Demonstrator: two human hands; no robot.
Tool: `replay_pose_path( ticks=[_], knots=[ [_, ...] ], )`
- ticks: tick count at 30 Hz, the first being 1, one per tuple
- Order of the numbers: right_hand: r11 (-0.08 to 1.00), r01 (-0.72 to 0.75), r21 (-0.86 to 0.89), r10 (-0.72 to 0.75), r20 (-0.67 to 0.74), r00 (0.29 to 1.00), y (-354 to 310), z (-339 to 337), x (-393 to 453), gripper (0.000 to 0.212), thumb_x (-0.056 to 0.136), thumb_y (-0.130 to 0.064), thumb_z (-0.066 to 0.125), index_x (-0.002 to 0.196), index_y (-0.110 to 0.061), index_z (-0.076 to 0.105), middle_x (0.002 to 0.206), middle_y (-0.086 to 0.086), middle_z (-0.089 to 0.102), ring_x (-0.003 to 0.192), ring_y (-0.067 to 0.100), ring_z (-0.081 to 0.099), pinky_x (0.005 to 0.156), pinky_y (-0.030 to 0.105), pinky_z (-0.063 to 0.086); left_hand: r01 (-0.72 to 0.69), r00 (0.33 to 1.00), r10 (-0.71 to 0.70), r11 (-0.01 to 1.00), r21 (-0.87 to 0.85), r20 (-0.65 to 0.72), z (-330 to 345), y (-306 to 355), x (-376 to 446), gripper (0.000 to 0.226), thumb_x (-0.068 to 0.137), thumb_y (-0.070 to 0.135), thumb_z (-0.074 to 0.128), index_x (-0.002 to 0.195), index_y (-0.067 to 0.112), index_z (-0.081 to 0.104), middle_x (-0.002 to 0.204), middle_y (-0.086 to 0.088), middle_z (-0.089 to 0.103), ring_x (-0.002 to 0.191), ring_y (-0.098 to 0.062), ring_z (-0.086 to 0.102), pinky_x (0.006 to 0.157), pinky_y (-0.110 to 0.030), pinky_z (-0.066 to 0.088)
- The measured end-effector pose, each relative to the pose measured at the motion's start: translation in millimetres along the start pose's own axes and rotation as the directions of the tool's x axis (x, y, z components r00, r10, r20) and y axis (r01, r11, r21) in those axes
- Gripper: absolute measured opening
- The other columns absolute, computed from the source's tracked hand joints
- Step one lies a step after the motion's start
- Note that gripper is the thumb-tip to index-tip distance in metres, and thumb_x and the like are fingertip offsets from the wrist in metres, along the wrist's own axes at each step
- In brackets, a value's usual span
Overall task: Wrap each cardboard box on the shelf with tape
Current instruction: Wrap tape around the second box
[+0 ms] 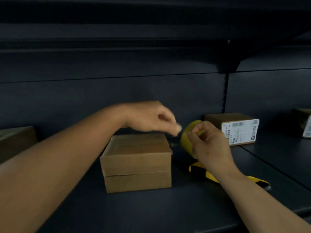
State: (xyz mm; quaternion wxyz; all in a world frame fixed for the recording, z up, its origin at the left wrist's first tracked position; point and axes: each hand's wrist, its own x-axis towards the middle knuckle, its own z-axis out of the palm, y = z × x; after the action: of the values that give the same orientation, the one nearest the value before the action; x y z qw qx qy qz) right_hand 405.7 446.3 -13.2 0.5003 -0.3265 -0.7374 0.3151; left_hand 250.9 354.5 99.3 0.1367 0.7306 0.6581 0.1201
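A brown cardboard box [137, 163] stands on the dark shelf [151, 212] in the middle of the view. Just right of it my right hand [211, 148] grips a yellowish roll of tape [189, 136], fingers curled through its core. My left hand [151, 119] hovers above the box's far right corner, blurred, its fingertips reaching toward the roll; whether they pinch a tape end cannot be told. A second box with a white label [235, 127] sits further right.
A yellow-and-black utility knife [210, 174] lies on the shelf under my right wrist. Another cardboard box [16, 142] sits at the left edge, and one more box [303, 122] at the far right. An upper shelf overhangs; a slotted upright [225, 91] divides the back panel.
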Motion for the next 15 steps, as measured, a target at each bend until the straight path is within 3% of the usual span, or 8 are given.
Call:
replay_pose_path(
  ticks=[3,6,9,15],
  knots=[
    [1.000,-0.005,0.021,0.005,0.023,1.000,-2,1,0,0.020,0.089,-0.023,0.061,0.071,-0.028,0.053,0.066,0.005,0.063,0.059,0.020,0.062,0.053,0.028,0.048,-0.016,0.976,-0.007,0.995,0.101,0.218,9,-5,-21,0.027,0.076,0.058,0.062,0.103,0.053,0.062,0.134,0.029,0.041,0.124,0.006,0.035,0.102,-0.023,0.030],
    [0.999,-0.004,0.047,0.004,0.017,1.000,-3,3,1,0.023,0.088,-0.023,0.061,0.068,-0.030,0.053,0.065,0.007,0.062,0.059,0.024,0.062,0.054,0.033,0.051,0.005,0.978,-0.033,0.991,0.136,0.206,27,-16,-21,0.030,0.077,0.054,0.068,0.104,0.054,0.054,0.134,0.028,0.033,0.126,-0.001,0.025,0.108,-0.032,0.028],
    [0.998,-0.014,0.067,0.012,0.026,1.000,-4,4,0,0.023,0.087,-0.023,0.062,0.069,-0.034,0.054,0.064,0.007,0.061,0.058,0.026,0.061,0.057,0.040,0.056,0.043,0.981,-0.072,0.986,0.161,0.178,35,-15,-15,0.032,0.074,0.054,0.071,0.101,0.048,0.054,0.127,0.023,0.033,0.122,-0.006,0.028,0.108,-0.040,0.032],
    [0.997,-0.012,0.076,0.009,0.044,0.999,-6,3,-3,0.023,0.087,-0.024,0.063,0.070,-0.037,0.054,0.064,0.007,0.060,0.059,0.029,0.061,0.061,0.046,0.057,0.109,0.974,-0.147,0.971,0.214,0.170,38,-13,-10,0.051,0.069,0.056,0.074,0.111,0.041,0.049,0.128,0.019,0.026,0.122,-0.010,0.034,0.105,-0.039,0.038]
  ],
)
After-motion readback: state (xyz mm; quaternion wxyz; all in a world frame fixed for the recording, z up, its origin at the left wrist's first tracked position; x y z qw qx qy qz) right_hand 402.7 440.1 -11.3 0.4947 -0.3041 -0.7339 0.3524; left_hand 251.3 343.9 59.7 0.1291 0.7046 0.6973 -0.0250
